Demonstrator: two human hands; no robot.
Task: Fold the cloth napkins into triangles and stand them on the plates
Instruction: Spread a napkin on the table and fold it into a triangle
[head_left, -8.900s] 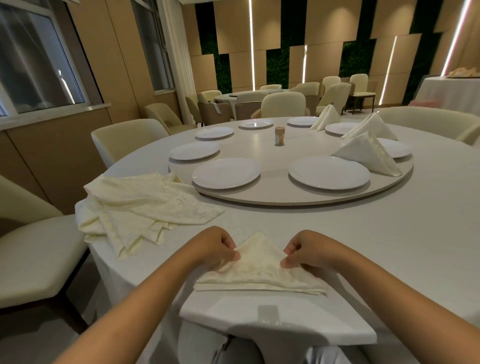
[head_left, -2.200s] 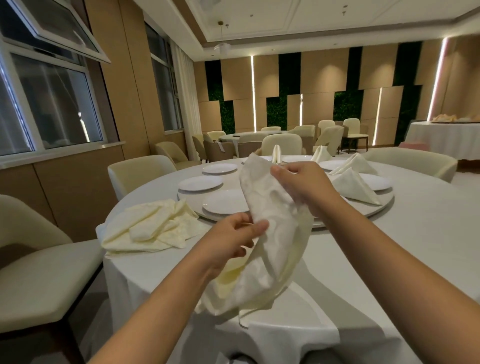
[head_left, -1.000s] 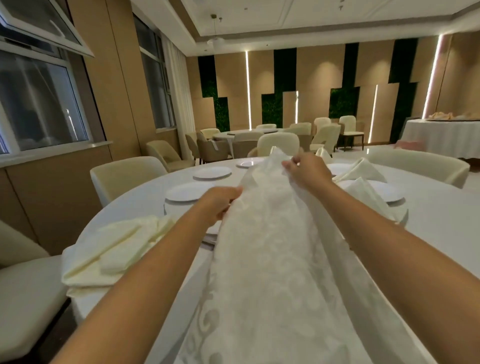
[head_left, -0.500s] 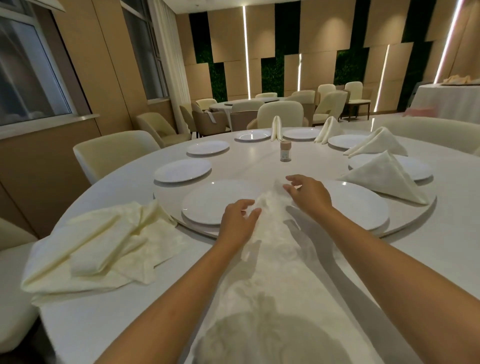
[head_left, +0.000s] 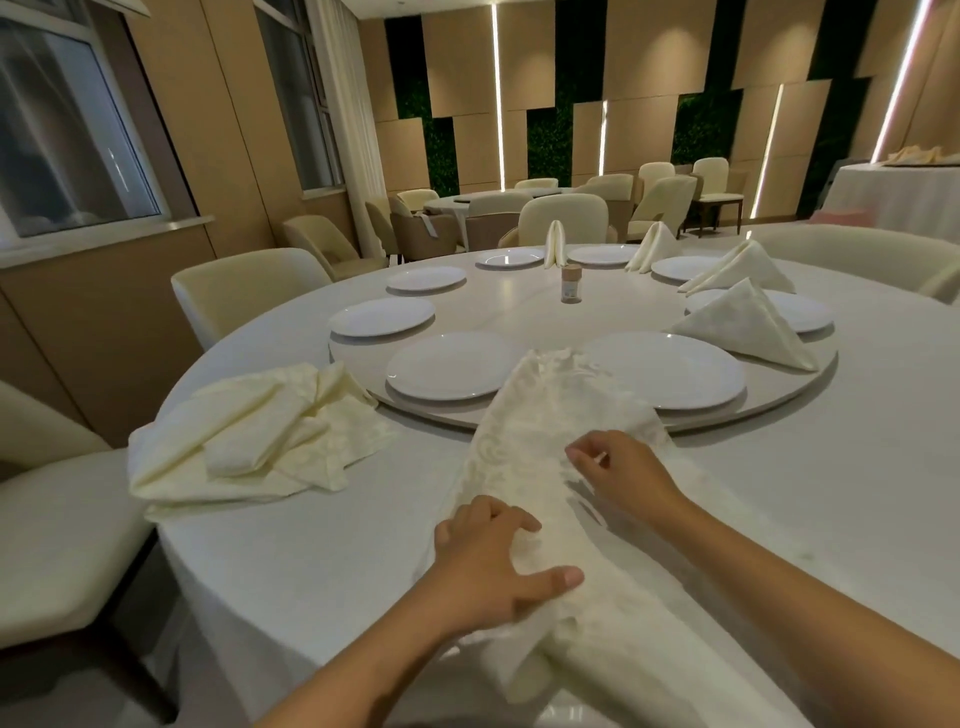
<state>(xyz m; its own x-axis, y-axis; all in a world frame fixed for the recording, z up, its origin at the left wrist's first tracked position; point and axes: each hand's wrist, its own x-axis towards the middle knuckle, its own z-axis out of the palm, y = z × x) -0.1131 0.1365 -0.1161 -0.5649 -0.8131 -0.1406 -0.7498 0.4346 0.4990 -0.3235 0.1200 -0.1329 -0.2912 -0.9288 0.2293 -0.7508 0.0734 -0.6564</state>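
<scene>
**Napkin spread out, both hands on it**

A cream napkin (head_left: 545, 447) lies open lengthwise on the tabletop (head_left: 311, 561); its far end overlaps the turntable (head_left: 519, 322) between two near plates (head_left: 447, 371). Left hand (head_left: 488, 561): grip curled onto the napkin's near part, bunching cloth. Right hand (head_left: 623, 473): grip narrow, fingers bent, pinching a fold. Pile of napkins (head_left: 249, 431) at left. Folded triangle (head_left: 748, 327) stands at far right.

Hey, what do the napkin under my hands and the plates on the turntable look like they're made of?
The napkin looks like woven cloth, cream, with a raised damask-style pattern and soft wrinkles. The plates look like glazed white ceramic, smooth and faintly glossy with light reflections; melamine cannot be ruled out.
</scene>
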